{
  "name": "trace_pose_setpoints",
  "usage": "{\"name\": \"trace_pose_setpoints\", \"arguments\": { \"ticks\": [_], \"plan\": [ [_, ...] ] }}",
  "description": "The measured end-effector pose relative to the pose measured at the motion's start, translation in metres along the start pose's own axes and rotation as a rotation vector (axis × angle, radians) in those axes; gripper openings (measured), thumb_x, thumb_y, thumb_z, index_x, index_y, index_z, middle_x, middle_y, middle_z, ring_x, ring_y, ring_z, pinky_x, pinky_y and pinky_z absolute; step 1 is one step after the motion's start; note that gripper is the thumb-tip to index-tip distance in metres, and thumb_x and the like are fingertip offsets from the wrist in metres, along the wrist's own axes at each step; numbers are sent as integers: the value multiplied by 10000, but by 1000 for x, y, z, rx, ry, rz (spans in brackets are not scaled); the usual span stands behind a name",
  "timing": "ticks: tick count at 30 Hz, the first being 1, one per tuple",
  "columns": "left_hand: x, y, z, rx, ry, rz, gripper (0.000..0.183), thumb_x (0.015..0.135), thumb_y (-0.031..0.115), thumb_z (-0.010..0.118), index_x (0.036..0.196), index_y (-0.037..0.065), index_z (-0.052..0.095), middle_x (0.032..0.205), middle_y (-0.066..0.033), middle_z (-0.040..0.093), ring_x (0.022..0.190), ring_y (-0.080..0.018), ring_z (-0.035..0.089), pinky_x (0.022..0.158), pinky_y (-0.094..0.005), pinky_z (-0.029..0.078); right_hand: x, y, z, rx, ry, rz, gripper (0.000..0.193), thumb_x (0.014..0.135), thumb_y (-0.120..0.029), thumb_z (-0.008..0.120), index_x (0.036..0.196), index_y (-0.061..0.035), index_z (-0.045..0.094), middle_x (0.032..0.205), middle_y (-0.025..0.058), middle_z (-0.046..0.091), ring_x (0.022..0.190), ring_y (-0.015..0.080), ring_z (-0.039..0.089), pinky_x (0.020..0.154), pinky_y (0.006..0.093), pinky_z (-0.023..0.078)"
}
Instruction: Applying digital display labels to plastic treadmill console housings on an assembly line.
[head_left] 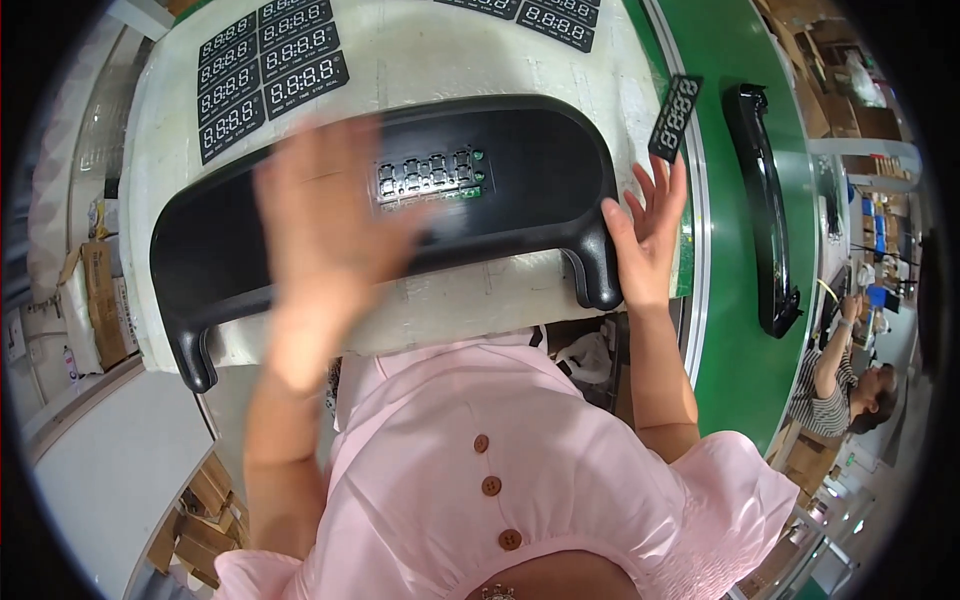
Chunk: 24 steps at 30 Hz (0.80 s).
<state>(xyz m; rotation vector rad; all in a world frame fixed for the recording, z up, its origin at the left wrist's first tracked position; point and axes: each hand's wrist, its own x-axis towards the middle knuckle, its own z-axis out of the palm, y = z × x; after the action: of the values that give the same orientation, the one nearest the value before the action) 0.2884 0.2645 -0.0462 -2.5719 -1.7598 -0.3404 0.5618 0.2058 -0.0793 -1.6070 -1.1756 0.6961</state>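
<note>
A black curved plastic housing (560, 200) with two downturned ends lies across the pale work surface in front of me. Set into its middle is a window with a digit display module (430, 177), a bit of green circuit board showing. My left hand (330, 205) is blurred by motion over the housing, left of the display. Its fingers look stretched out with the thumb apart, and nothing shows in it. Beside the housing's right end, my right hand (650, 225) pinches the lower end of a black display label (675, 118) with printed digits between its fingertips.
Sheets of similar black labels (270, 70) lie at the far left, with more labels (556, 22) at the far edge. To the right runs a green belt (720, 330) carrying a glossy black curved bar (767, 210). Another person (840, 385) works beyond it.
</note>
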Motion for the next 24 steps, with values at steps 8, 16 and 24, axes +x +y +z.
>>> {"name": "trace_pose_setpoints", "arguments": {
  "ticks": [8, 16, 24],
  "plan": [
    [25, 104, 10, -1284, -241, 1041, 456, 783, 345, 688, 1071, -3, 633, 1202, -160, 573, 1197, -344, 479, 1029, -484, 352, 42, -35, -35, 16, 269, -297, 420, 903, 0, 576, 1311, 6, 475, 1358, 134, 464, 1212, 192, 477, 1015, 344, 394],
    [20, 82, 12, -1264, -587, 1076, 462, 787, 337, 702, 1112, 19, 621, 1229, -206, 562, 1234, -386, 458, 1039, -503, 346, 57, -57, 2, 131, 236, -354, 218, 888, 14, 623, 1106, 9, 615, 879, 26, 610, 768, 74, 558, 713, 200, 458],
    [18, 9, -32, -444, -119, 437, 553, 762, 233, 720, 1258, 61, 545, 1228, -146, 585, 1139, -372, 556, 958, -446, 453, 64, -72, 30, 268, 63, -137, 310, 851, 30, 664, 1157, 18, 615, 830, 21, 611, 718, 64, 584, 627, 214, 530]
  ]
}}
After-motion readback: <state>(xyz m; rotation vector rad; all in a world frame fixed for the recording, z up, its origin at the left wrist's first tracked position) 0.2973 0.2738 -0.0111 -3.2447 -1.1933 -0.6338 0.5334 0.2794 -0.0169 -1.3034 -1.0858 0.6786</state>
